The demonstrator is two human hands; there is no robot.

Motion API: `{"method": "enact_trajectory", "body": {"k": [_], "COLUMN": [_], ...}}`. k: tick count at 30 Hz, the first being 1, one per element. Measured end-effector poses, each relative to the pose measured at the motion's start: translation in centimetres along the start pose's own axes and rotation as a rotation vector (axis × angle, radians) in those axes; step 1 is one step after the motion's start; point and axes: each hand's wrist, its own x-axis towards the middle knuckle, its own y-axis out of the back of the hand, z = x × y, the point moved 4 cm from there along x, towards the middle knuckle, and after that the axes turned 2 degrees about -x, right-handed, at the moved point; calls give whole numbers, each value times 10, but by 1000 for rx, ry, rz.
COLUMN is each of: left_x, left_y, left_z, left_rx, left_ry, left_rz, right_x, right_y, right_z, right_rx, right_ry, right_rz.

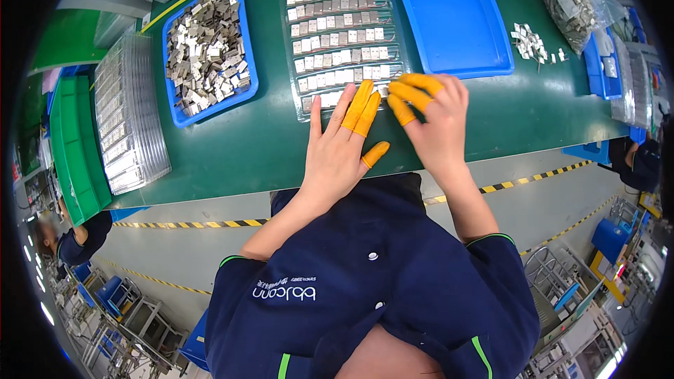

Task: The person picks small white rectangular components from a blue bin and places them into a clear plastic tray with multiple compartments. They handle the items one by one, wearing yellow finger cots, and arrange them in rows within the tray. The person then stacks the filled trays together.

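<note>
A clear plastic tray (338, 35) lies on the green table, with rows of small silvery metal connectors (340, 60) in it. My left hand (337, 144) rests flat over the tray's nearest row, its fingers stretched out. Yellow finger cots cover some fingertips on both hands. At the tray's near right corner, my right hand (439, 119) has its thumb and fingers bent together in a pinch. A small bright piece shows by those fingertips, but what they hold is mostly hidden.
To the left stand a blue bin (172, 102) heaped with loose connectors, stacked clear trays (151, 126) and a green crate (81, 161). A blue bin (460, 17) is on the right, near loose connectors (526, 42) and a filled plastic bag (572, 10).
</note>
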Motion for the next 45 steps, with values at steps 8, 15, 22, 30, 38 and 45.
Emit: {"method": "enact_trajectory", "body": {"k": [8, 15, 22, 30, 38, 45], "left_x": [16, 15, 12, -6, 6, 35], "left_y": [4, 8, 8, 23, 49, 60], "left_z": [1, 2, -1, -44, -43, 0], "left_rx": [-26, -46, -115, -508, -788, -1210], "left_ry": [-14, -33, -87, 125, 111, 31], "left_rz": [51, 71, 177, 709, 744, 531], "right_x": [2, -5, 52, 52, 58, 55], "right_y": [61, 78, 72, 64, 83, 46], "right_z": [91, 188, 202, 227, 93, -3], "right_rx": [102, -239, -520, -464, 262, 975], "right_ry": [-402, -535, -338, -645, -449, -425], "right_rz": [375, 263, -20, -29, 362, 347]}}
